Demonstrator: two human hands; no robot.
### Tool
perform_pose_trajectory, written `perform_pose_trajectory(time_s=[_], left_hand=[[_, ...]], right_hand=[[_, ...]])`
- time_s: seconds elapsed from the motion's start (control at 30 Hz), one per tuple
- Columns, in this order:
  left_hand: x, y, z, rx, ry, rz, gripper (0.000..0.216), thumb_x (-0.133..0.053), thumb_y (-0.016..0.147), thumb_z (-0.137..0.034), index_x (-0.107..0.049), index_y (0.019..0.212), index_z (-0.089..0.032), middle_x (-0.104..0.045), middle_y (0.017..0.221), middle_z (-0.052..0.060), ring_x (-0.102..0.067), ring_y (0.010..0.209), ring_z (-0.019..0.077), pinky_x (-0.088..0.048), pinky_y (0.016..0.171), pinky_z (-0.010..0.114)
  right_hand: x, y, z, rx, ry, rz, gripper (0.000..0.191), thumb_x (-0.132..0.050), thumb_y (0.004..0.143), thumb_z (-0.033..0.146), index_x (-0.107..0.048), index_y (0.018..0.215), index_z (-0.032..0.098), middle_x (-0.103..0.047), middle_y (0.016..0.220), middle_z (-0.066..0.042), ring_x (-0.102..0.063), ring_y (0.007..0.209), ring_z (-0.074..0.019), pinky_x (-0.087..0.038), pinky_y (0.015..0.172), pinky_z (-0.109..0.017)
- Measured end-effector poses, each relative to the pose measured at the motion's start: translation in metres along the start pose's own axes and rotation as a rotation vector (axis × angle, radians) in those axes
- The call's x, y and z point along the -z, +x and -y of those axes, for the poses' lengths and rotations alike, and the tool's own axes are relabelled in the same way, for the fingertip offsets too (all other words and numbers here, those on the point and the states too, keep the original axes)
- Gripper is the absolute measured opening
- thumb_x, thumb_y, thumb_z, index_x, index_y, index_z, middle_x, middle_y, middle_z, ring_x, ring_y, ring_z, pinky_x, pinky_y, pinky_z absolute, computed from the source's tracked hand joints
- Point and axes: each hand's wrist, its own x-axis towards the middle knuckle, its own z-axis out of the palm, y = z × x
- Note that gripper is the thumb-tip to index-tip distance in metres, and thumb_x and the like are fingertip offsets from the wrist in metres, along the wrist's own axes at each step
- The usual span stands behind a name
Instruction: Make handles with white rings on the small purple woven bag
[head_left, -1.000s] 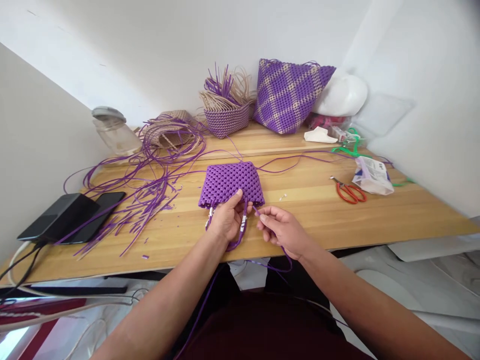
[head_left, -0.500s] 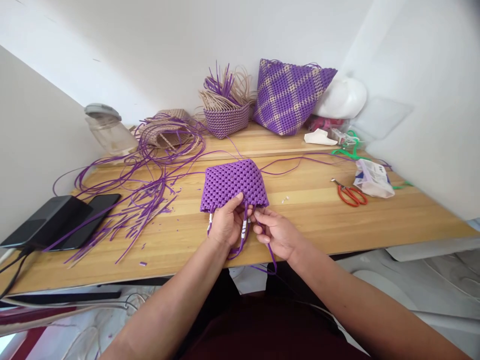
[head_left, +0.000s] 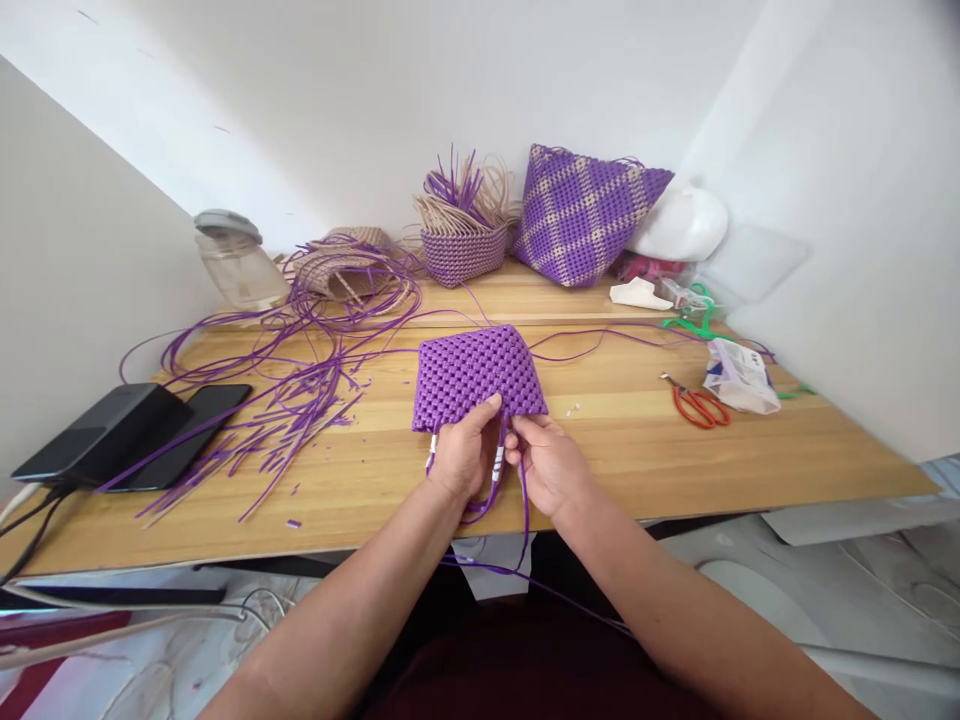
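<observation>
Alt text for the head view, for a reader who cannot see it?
Two hands work at the near edge of a small purple woven bag on a wooden table: the left hand grips the edge, the right hand pinches a purple strand beside it. Loose purple strips lie left, red scissors right.

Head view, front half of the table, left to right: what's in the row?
Black devices → loose purple strips → small purple woven bag, gripped by the left hand, with the right hand pinching a purple strand at its edge → red scissors → white packet.
</observation>
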Motion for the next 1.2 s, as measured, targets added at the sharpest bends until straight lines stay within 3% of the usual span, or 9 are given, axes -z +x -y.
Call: perform_pose_trajectory(time_s=[0.07, 0.17, 0.3, 0.43, 0.57, 0.73, 1.0, 1.2], left_hand=[[0.0, 0.001, -0.001, 0.026, 0.016, 0.007, 0.023, -0.074, 0.072, -0.029, -0.056, 0.073, -0.014, -0.055, 0.056, -0.001, -0.049, 0.042, 0.0093, -0.041, 0.041, 0.022], [0.001, 0.003, -0.003, 0.012, -0.007, -0.02, 0.027, -0.073, 0.075, -0.036, -0.057, 0.076, -0.015, -0.056, 0.055, -0.001, -0.053, 0.044, 0.0114, -0.047, 0.045, 0.024], [0.002, 0.006, -0.007, -0.024, -0.095, -0.054, 0.021, -0.071, 0.077, -0.031, -0.058, 0.08, -0.015, -0.06, 0.062, 0.001, -0.062, 0.055, 0.0156, -0.055, 0.055, 0.028], [0.005, 0.007, -0.009, -0.036, -0.131, -0.103, 0.019, -0.072, 0.075, -0.026, -0.059, 0.082, -0.014, -0.063, 0.068, 0.002, -0.063, 0.059, 0.015, -0.057, 0.059, 0.028], [0.007, 0.007, -0.01, -0.064, -0.153, -0.168, 0.018, -0.073, 0.072, -0.02, -0.06, 0.084, -0.014, -0.068, 0.074, 0.004, -0.064, 0.061, 0.0145, -0.058, 0.059, 0.026], [0.004, 0.003, -0.011, 0.097, -0.092, -0.101, 0.017, -0.067, 0.077, -0.027, -0.058, 0.079, -0.013, -0.062, 0.064, 0.004, -0.058, 0.047, 0.015, -0.055, 0.048, 0.029], [0.006, 0.005, -0.009, 0.089, -0.015, -0.075, 0.025, -0.071, 0.074, -0.033, -0.058, 0.083, -0.014, -0.054, 0.054, -0.001, -0.048, 0.036, 0.0135, -0.046, 0.035, 0.027], [0.008, 0.005, -0.008, 0.114, -0.014, -0.057, 0.023, -0.068, 0.077, -0.034, -0.059, 0.084, -0.014, -0.06, 0.06, 0.002, -0.053, 0.039, 0.0146, -0.052, 0.041, 0.03]], right_hand=[[-0.008, 0.005, -0.003, 0.035, 0.003, 0.009, 0.022, -0.075, 0.067, 0.017, -0.055, 0.074, 0.019, -0.052, 0.062, 0.005, -0.047, 0.051, -0.0049, -0.037, 0.041, -0.016], [-0.015, 0.012, -0.007, 0.062, -0.021, 0.025, 0.025, -0.075, 0.066, 0.02, -0.051, 0.074, 0.02, -0.049, 0.058, 0.008, -0.041, 0.045, -0.0034, -0.028, 0.036, -0.015], [-0.013, 0.015, -0.014, 0.062, -0.092, 0.03, 0.03, -0.077, 0.068, 0.031, -0.049, 0.073, 0.021, -0.041, 0.049, 0.011, -0.03, 0.037, -0.0026, -0.017, 0.033, -0.016], [-0.007, 0.012, -0.013, 0.044, -0.13, 0.064, 0.032, -0.08, 0.067, 0.033, -0.053, 0.076, 0.02, -0.047, 0.052, 0.01, -0.034, 0.038, -0.0028, -0.022, 0.034, -0.017], [-0.003, 0.01, -0.007, -0.028, -0.118, 0.111, 0.032, -0.081, 0.064, 0.029, -0.051, 0.07, 0.019, -0.043, 0.052, 0.009, -0.031, 0.039, -0.0026, -0.023, 0.036, -0.016], [-0.001, 0.013, -0.005, -0.116, -0.063, 0.13, 0.027, -0.078, 0.063, 0.023, -0.052, 0.067, 0.018, -0.045, 0.051, 0.008, -0.033, 0.042, -0.0037, -0.025, 0.037, -0.016], [0.002, 0.008, -0.003, -0.137, 0.0, 0.08, 0.025, -0.082, 0.064, 0.019, -0.061, 0.077, 0.015, -0.063, 0.068, 0.001, -0.05, 0.051, -0.0055, -0.036, 0.04, -0.015], [0.0, 0.006, -0.003, -0.172, 0.046, 0.039, 0.025, -0.077, 0.068, 0.018, -0.055, 0.079, 0.017, -0.058, 0.064, 0.006, -0.044, 0.043, -0.0032, -0.03, 0.035, -0.013]])
